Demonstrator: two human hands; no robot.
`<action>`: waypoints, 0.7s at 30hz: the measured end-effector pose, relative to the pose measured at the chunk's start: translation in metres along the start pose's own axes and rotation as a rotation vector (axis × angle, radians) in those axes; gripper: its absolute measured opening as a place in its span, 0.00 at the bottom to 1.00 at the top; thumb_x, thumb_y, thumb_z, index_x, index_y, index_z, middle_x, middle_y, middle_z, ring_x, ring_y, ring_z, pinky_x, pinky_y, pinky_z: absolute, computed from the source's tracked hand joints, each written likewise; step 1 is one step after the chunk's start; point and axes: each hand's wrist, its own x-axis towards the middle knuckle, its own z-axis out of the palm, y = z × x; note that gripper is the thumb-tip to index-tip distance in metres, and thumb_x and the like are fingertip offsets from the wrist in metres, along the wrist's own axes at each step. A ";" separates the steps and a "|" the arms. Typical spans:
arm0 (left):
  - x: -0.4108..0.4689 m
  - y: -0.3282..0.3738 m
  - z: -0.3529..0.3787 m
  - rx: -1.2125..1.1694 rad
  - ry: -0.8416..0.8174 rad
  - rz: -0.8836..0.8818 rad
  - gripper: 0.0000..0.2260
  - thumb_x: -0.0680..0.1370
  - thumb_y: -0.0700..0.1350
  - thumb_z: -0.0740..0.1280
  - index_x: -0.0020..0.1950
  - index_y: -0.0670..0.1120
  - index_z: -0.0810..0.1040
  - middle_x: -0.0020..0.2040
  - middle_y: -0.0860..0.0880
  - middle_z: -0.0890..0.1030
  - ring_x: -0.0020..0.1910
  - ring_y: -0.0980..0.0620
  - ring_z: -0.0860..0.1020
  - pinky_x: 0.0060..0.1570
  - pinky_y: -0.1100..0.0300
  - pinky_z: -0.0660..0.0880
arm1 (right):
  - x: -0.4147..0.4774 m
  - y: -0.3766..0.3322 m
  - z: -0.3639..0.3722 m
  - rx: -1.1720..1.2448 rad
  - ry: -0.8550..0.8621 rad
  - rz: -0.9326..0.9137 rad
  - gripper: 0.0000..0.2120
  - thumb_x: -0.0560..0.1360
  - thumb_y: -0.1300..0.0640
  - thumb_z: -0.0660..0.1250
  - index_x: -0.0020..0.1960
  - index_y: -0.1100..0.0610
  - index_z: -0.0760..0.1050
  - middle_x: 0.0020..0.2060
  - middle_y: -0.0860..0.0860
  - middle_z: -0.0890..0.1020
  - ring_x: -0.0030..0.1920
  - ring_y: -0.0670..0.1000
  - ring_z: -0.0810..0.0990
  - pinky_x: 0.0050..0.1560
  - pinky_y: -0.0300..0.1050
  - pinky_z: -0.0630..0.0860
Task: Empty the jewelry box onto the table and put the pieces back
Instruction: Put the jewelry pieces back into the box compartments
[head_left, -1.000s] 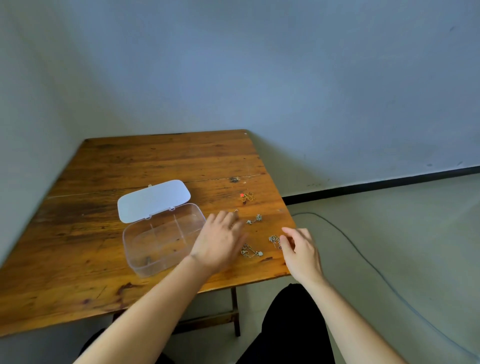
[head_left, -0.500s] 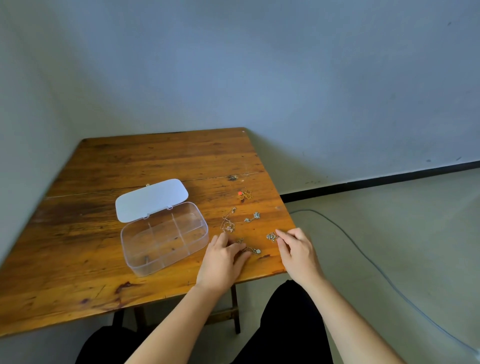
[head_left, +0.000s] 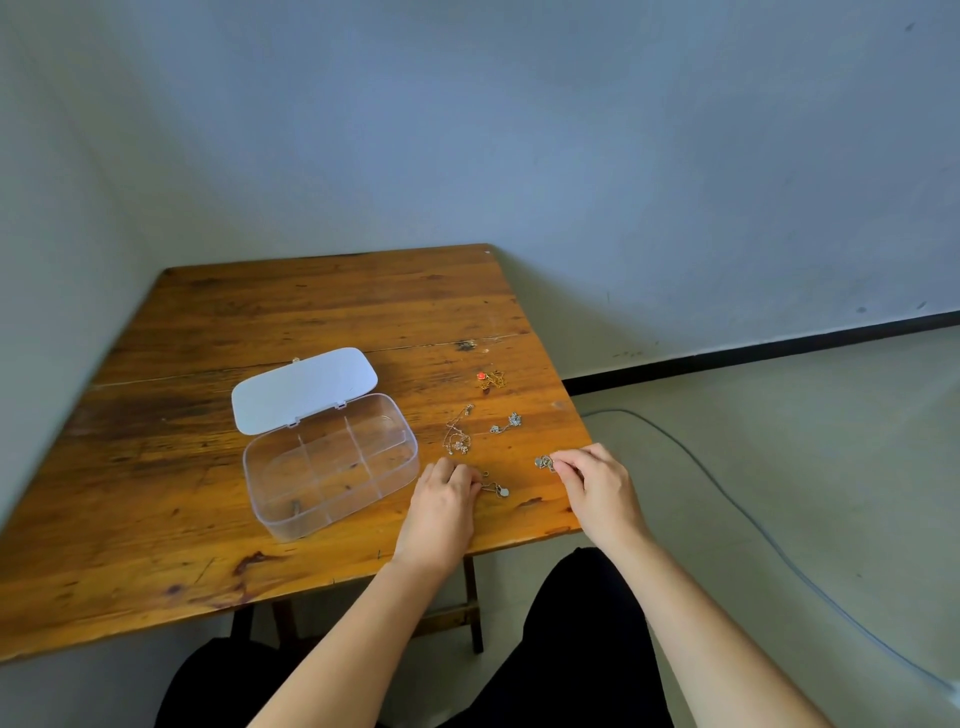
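A clear plastic jewelry box with a white lid lies open on the wooden table; one small dark piece sits in its near compartment. To its right lie a thin chain, a silver piece and a gold piece with a red bead. My left hand pinches a chain with a silver pendant. My right hand pinches a small silver piece near the table's right edge.
The table stands in a corner against grey walls. Its near and right edges lie close to my hands. A grey cable runs across the floor on the right. My dark-clothed legs are below the table edge.
My left hand drew back from over the scattered pieces toward the near edge and closed on the pendant chain. My right hand stayed on the silver piece.
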 end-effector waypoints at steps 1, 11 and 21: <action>0.000 0.000 0.000 -0.001 0.001 -0.002 0.09 0.83 0.41 0.62 0.59 0.43 0.80 0.54 0.45 0.78 0.54 0.47 0.76 0.56 0.55 0.75 | 0.001 0.000 0.000 0.003 -0.010 0.005 0.09 0.80 0.57 0.66 0.56 0.58 0.83 0.51 0.53 0.80 0.48 0.53 0.79 0.50 0.39 0.73; -0.003 0.004 -0.025 -0.395 0.083 -0.164 0.04 0.83 0.43 0.63 0.49 0.51 0.74 0.47 0.55 0.77 0.47 0.58 0.77 0.48 0.62 0.75 | 0.007 0.002 0.002 0.080 -0.126 0.109 0.10 0.83 0.54 0.59 0.57 0.56 0.77 0.52 0.48 0.74 0.54 0.50 0.75 0.54 0.41 0.69; -0.010 -0.009 -0.110 -1.022 0.353 -0.453 0.08 0.83 0.46 0.62 0.54 0.43 0.78 0.50 0.48 0.86 0.51 0.48 0.85 0.46 0.55 0.82 | 0.032 -0.080 -0.004 0.895 -0.041 0.342 0.08 0.85 0.52 0.55 0.56 0.49 0.73 0.52 0.48 0.85 0.54 0.45 0.83 0.57 0.43 0.77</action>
